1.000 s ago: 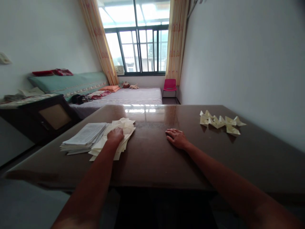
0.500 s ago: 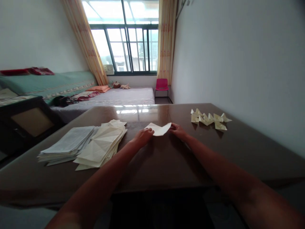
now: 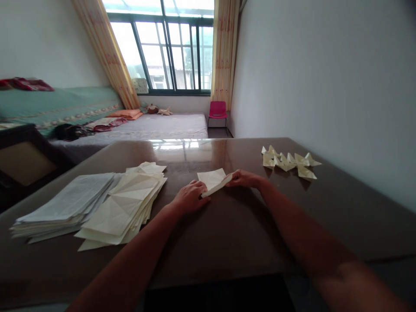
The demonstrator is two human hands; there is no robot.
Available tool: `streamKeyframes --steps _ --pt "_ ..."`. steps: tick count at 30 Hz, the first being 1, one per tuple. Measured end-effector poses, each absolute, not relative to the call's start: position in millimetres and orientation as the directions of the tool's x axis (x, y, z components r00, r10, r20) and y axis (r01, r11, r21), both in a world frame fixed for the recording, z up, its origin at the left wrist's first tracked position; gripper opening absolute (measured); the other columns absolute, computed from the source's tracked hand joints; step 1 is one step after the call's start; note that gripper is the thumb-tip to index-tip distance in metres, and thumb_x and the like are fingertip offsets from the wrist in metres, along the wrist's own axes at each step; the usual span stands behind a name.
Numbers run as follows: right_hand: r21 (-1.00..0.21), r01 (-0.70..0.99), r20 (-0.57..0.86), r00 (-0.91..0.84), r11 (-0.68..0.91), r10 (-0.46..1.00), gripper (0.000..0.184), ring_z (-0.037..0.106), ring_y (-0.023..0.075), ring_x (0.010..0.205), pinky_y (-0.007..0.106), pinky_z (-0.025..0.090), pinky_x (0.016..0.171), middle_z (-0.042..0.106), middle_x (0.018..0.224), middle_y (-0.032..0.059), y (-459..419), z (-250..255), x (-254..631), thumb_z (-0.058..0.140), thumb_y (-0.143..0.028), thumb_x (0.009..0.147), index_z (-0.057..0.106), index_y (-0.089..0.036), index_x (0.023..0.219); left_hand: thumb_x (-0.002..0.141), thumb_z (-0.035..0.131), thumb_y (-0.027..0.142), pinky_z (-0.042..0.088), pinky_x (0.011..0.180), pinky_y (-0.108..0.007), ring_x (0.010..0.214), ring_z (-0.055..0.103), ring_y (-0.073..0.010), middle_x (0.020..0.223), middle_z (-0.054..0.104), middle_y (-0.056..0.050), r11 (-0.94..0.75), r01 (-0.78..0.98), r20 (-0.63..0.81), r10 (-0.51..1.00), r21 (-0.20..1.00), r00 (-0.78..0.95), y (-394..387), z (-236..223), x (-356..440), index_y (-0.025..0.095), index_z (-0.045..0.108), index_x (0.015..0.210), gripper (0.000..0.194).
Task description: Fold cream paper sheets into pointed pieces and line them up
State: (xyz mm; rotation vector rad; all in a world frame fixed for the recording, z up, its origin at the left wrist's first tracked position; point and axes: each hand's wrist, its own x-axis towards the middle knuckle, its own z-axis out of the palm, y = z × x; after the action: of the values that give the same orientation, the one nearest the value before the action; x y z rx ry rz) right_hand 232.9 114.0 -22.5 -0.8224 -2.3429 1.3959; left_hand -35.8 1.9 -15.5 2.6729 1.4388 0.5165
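A cream sheet of paper lies on the brown table between my hands, its near edge lifted and folded over. My left hand grips the left end of that fold, thumb below and fingers on top. At the right end, my right hand pinches the paper's edge with its fingers curled. To the left sits a stack of creased cream sheets, beside a pile of flat printed paper. Several folded paper pieces with pointed tips stand at the table's far right.
The glossy brown table reaches toward a bed under a window. A pink chair stands by the far wall. A white wall runs along the right side, and a dark wooden chair or cabinet is at left.
The paper has come nearer and its near edge is now folded up between both hands. Before, its right side was raised. The camera view has shifted slightly down.
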Motion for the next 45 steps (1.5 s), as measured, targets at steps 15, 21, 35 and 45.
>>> streamKeyframes --steps 15,21,35,45 --pt "-0.421 0.839 0.154 -0.309 0.345 0.939 0.057 0.060 0.0164 0.068 0.024 0.037 0.060 0.068 0.079 0.0016 95 -34 195 0.058 -0.042 0.080 0.047 -0.022 0.133 0.087 0.048 0.036 0.043 0.068 -0.027 0.070 0.062 -0.0165 0.082 0.069 -0.001 -0.097 0.834 0.170 0.985 0.543 0.004 23 -27 -32 0.020 0.039 0.138 0.054" --pt "-0.282 0.890 0.139 -0.331 0.358 0.933 0.037 0.063 0.0179 0.074 0.025 0.040 0.063 0.070 0.084 0.0008 91 -32 193 0.051 -0.046 0.085 0.060 -0.033 0.118 0.091 0.041 0.034 0.047 0.074 -0.028 0.073 0.062 -0.0162 0.092 0.067 -0.003 -0.180 0.914 0.214 0.971 0.362 0.107 19 -27 -29 0.026 0.063 0.113 0.032" --pt "-0.261 0.886 0.140 -0.357 0.383 0.923 0.036 0.062 0.0190 0.086 0.028 0.045 0.074 0.067 0.102 0.0049 87 -24 192 0.047 -0.046 0.089 0.062 -0.031 0.118 0.095 0.035 0.039 0.032 0.111 -0.041 0.134 0.036 -0.0231 0.141 0.047 -0.007 -0.599 0.781 0.222 0.797 0.177 0.561 6 -34 -10 0.020 0.046 0.135 0.046" --pt "-0.047 0.625 0.037 -0.778 0.779 0.627 0.038 0.050 0.0243 0.107 0.034 0.041 0.084 0.058 0.115 0.0136 40 5 186 0.043 -0.020 0.089 0.055 -0.019 0.126 0.095 0.036 0.030 0.034 0.110 -0.038 0.131 0.041 -0.0219 0.138 0.051 -0.007 -0.579 0.809 0.219 0.806 0.097 0.550 2 -28 -9 0.020 0.048 0.133 0.042"
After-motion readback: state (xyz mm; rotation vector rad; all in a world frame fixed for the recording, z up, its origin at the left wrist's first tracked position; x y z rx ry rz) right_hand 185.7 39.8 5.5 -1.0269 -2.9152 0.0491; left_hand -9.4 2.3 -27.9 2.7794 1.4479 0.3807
